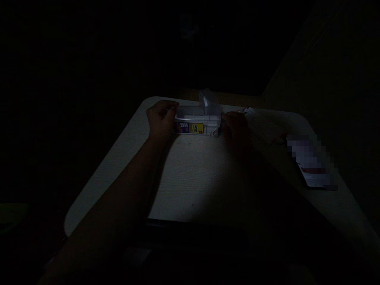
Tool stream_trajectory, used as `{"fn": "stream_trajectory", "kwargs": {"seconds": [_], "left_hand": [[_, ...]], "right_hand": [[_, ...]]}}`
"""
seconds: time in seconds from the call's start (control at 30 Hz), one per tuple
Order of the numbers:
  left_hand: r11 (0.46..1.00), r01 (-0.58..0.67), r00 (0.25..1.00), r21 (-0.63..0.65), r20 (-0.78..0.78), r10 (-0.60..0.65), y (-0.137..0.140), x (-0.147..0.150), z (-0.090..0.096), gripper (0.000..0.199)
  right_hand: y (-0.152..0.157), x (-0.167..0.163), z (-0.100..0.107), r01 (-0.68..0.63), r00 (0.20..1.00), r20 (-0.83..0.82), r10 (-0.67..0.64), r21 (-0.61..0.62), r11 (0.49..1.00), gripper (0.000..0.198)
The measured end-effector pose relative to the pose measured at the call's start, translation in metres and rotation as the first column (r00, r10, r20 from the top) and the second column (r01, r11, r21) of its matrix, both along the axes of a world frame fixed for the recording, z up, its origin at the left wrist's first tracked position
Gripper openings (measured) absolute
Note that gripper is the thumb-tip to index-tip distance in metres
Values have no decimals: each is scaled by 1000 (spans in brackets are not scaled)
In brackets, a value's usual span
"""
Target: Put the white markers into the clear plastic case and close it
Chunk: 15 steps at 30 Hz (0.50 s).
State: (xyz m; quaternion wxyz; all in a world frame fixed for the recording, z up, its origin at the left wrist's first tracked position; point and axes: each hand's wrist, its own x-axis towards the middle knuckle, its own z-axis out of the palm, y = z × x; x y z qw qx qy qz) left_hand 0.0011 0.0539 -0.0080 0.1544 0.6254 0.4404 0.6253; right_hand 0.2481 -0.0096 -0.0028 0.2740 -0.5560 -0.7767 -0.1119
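A clear plastic box (196, 118) lies across the far part of the table, with a yellow and dark blue label on its near side. Its transparent flap (209, 101) stands raised at the right end. My left hand (160, 118) is closed on the box's left end, thumb and fingers pinched there. At the right end, my right hand (236, 126) has its fingers curled against the box's edge; deep shadow hides much of that hand. What the box contains is hard to make out in the dim light.
The pale table (184, 174) has rounded corners. A lit phone (310, 162), its screen blurred out, lies on the right side. Beyond my right hand are pale, flat pieces with red edges (263, 124), poorly lit. Darkness surrounds the table.
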Motion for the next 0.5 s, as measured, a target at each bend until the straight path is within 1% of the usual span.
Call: {"fn": "stream_trajectory", "kwargs": {"seconds": [0.03, 0.07, 0.2, 0.27, 0.5], "left_hand": [[1000, 1, 1000, 1, 8, -1, 0, 0, 0, 16], [1000, 0, 1000, -1, 13, 0, 0, 1, 0, 16], [1000, 9, 1000, -16, -13, -10, -1, 0, 1, 15], [1000, 17, 999, 0, -29, -17, -1, 0, 2, 15], [1000, 16, 1000, 4, 6, -16, -2, 1, 1, 16]], "right_hand": [[1, -4, -2, -45, 999, -9, 45, -5, 999, 41], [3, -7, -4, -63, 998, -20, 62, -12, 998, 40], [7, -8, -6, -49, 996, -70, 46, -40, 998, 34], [7, -7, -5, -50, 993, -109, 45, -40, 998, 32], [5, -6, 2, -85, 950, -308, 58, -76, 994, 22]]}}
